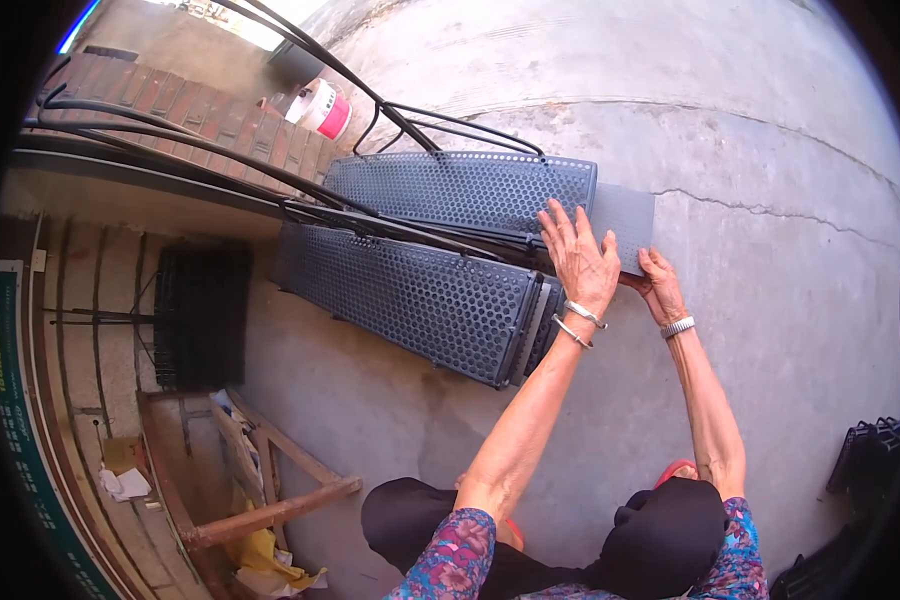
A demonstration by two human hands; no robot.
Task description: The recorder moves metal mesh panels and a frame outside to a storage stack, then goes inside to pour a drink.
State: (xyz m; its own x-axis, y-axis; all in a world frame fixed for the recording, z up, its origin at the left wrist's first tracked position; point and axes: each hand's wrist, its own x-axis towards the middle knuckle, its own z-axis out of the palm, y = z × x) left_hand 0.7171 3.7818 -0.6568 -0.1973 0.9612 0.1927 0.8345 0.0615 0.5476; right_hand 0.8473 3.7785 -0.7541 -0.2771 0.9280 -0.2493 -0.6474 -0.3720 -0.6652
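Observation:
A flat grey sheet (625, 213) juts out from the right end of the far black perforated metal panel (460, 190). My right hand (662, 290) grips the sheet's near corner, thumb on top and the other fingers curled below. Fingers spread, my left hand (582, 262) lies over the sheet's left edge, beside the panel's end; whether its fingertips press on the panel I cannot tell. Closer to me, a second black perforated panel (410, 290) rests at a slant on a stack of similar pieces. Long black metal rods (340, 65) run from the panels toward the upper left.
A white and pink bucket (320, 108) stands beyond the panels, near a brick wall (190, 105). At lower left are a wooden frame (270, 520) and yellow wrapping (270, 560). Black racks (870, 455) sit at the right rim. Cracked concrete floor (770, 290) extends right.

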